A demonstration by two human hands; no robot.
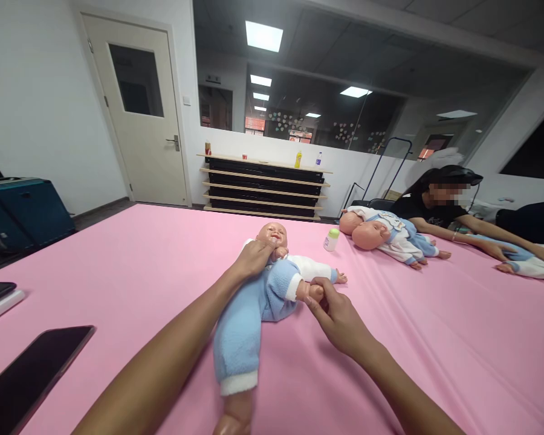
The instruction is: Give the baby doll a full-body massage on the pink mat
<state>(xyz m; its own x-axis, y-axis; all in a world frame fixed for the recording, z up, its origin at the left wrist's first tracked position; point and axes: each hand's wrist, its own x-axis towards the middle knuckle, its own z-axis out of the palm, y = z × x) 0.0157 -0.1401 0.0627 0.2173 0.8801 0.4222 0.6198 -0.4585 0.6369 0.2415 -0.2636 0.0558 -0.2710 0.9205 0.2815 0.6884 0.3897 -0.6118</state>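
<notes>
A baby doll (241,329) in blue and white clothes lies on its back on the pink-covered table, head away from me. One of its legs points toward me; the other is bent up to the right. My right hand (338,311) is closed round the foot of that raised leg, thumb and fingers pinching it. My left hand (252,258) rests on the doll's upper chest just below its chin, fingers closed near the doll's small hand. What lies under those fingers is hidden. Beyond the doll's outstretched arm stands a small white bottle (330,240) with a green cap.
Two more dolls (392,235) lie at the table's back right. A co-worker (439,205) leans there with both hands on another doll (532,263). A dark phone (31,374) lies at the left front. Behind the table (131,260) is a low shelf (265,184).
</notes>
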